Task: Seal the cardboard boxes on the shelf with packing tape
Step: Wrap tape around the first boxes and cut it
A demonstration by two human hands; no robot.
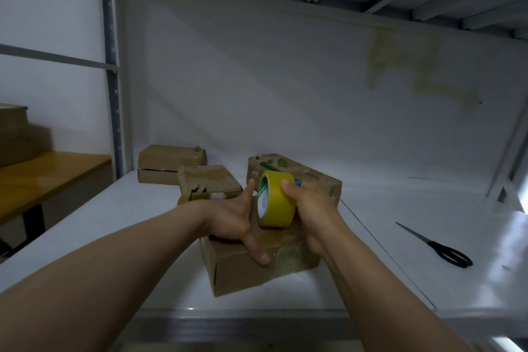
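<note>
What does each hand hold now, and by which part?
The right hand grips the yellow tape roll round its outer band. The left hand holds nothing; its spread fingers press on the top of the nearest cardboard box.

The tape (281, 203) is yellow, its core white and green. The brown box (303, 168) beyond the right grip (311, 211) bears green print.

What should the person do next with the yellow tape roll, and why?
Probably draw the tape roll across the top of the nearest box: the right hand grips the roll over it, while the left hand presses on the box.
</note>
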